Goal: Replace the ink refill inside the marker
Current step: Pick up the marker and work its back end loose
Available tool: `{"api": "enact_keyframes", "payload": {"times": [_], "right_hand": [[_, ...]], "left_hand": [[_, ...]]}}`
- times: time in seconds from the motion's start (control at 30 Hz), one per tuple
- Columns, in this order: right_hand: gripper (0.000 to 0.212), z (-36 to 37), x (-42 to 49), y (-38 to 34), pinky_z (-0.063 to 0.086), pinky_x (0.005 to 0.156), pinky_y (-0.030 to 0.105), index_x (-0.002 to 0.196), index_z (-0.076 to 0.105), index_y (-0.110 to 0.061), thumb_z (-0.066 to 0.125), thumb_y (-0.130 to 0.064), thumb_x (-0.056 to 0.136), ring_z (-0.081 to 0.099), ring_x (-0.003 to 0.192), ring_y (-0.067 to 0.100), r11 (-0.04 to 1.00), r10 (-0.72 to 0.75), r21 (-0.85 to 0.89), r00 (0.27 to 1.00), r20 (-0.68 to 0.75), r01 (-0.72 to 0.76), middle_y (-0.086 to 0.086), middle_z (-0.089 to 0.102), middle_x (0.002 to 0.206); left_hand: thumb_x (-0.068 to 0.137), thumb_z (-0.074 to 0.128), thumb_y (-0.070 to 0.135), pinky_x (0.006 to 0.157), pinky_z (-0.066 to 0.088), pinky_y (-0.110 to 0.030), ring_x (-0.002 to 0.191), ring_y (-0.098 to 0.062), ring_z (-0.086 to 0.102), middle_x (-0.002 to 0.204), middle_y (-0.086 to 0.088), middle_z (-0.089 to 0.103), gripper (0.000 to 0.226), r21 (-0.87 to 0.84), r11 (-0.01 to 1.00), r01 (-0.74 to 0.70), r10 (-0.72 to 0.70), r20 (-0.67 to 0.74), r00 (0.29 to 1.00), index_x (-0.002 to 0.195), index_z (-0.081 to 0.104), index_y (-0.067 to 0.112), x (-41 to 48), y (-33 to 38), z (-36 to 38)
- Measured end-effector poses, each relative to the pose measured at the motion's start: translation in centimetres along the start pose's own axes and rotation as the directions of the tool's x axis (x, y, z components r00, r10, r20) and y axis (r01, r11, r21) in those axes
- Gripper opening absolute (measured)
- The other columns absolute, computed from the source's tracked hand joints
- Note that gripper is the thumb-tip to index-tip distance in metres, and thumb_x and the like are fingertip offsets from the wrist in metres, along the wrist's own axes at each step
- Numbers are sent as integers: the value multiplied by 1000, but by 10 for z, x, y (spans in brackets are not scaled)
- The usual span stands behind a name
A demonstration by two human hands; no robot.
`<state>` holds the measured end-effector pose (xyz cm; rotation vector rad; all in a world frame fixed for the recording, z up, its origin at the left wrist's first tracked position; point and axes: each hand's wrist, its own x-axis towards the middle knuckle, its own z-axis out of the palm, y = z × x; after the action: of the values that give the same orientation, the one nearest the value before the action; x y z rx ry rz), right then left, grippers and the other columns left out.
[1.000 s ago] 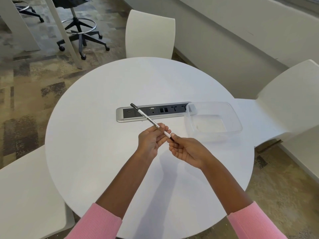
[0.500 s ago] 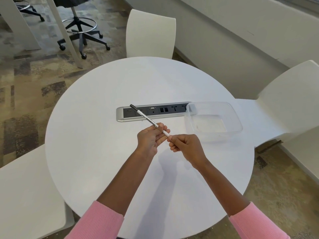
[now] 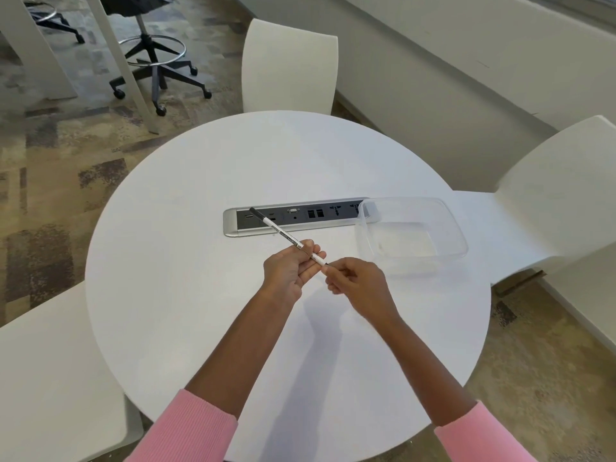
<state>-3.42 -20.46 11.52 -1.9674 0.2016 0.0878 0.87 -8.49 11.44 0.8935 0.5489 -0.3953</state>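
Note:
A thin white marker (image 3: 281, 233) with black print and a black far end is held slanted above the round white table (image 3: 206, 295). My left hand (image 3: 291, 271) grips its barrel near the lower end. My right hand (image 3: 355, 283) pinches the dark tip at that lower end with its fingertips. The part inside my right fingers is hidden.
A clear plastic tub (image 3: 411, 233) stands on the table at the right. A silver socket strip (image 3: 293, 216) is set into the tabletop behind the hands. White chairs stand at the back (image 3: 288, 66), right (image 3: 553, 195) and left (image 3: 50, 378). An office stool (image 3: 155, 58) is beyond.
My right hand turned from palm-up to knuckles-up and closed its fingers on the marker's lower end. My left hand kept its grip on the barrel.

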Motion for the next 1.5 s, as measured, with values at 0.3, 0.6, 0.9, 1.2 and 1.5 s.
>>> {"api": "enact_keyframes", "payload": {"times": [0.3,0.6,0.9,1.2,1.5], "right_hand": [[40,5,1,-4,48,48,14,65,53,-14,37,-31,97,53,46,6,686,274,529,851,448,-500,-6,57,50],[33,18,-6,5,39,53,21,70,45,-13,33,-24,98,46,53,9,990,-38,-134,998,54,45,-4,49,59],[22,12,-7,22,36,49,29,70,54,-1,57,-13,88,49,55,27,632,-478,-680,877,35,372,13,55,60],[50,11,-4,2,40,40,14,61,50,-14,35,-49,93,46,39,6,674,310,564,876,370,-477,-6,50,43],[38,20,-7,-2,35,40,13,63,43,-15,35,-26,98,42,37,1,913,209,309,956,204,-266,-5,40,48]], "left_hand": [[86,55,-4,48,57,-20,45,-11,66,46,0,67,16,15,1000,2,-2,10,1000,71,60,2,-4,-3,-1],[86,54,-5,49,58,-24,46,-14,67,47,-3,67,17,-33,999,22,-23,-15,1000,71,60,-1,-5,-3,-2],[85,59,0,61,57,-30,45,-13,67,45,-2,67,14,-25,997,76,-77,-35,996,71,60,0,-5,-5,-1],[86,57,-2,47,57,-21,46,-12,67,46,-1,67,14,6,999,39,-39,14,999,72,60,1,-8,-3,-2],[85,56,-5,49,58,-22,46,-13,67,45,-2,67,16,5,1000,-12,12,-20,1000,70,60,0,-7,-2,-5]]}}
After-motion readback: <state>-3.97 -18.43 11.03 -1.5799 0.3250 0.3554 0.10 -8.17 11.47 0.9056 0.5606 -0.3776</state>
